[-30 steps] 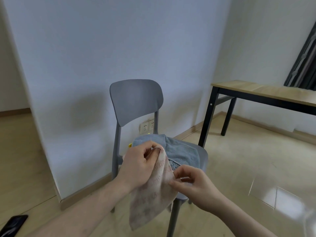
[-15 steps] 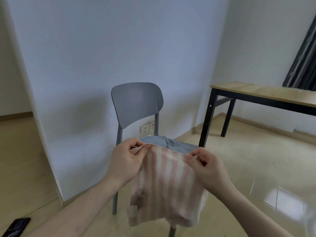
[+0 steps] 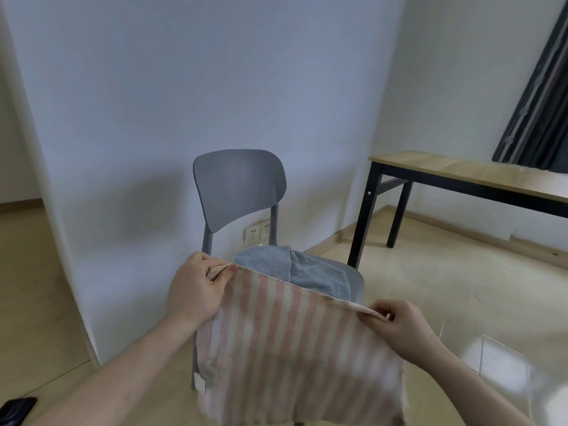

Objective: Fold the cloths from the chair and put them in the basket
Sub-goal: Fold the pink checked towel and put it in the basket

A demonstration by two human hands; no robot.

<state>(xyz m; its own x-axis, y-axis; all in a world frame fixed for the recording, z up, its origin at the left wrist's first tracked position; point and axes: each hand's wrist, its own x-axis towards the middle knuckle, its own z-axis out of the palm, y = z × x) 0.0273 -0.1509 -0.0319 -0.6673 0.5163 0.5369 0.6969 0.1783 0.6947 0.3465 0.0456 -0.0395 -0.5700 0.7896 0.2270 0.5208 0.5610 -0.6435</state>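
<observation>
Grey chair [image 3: 239,186] stands centre frame against the wall; a wooden table [image 3: 467,176] sits at the right edge. On the chair seat lies a blue cloth [image 3: 307,270], bunched, not yet folded. In front of it, filling the lower centre of the frame, the striped cloth [image 3: 295,358] hangs spread flat, stripes running from the top edge down toward the bottom of the frame. Its top edge runs on a slant, from centre-left down to centre-right. Left hand [image 3: 193,290] pinches the upper-left corner between thumb and curled fingers; right hand [image 3: 399,325] pinches the upper-right corner likewise, lower in the frame. The hands are well apart with the edge taut between them. Judgement: the fold turns on this edge, one corner carried across to meet the other. No basket is in view.
</observation>
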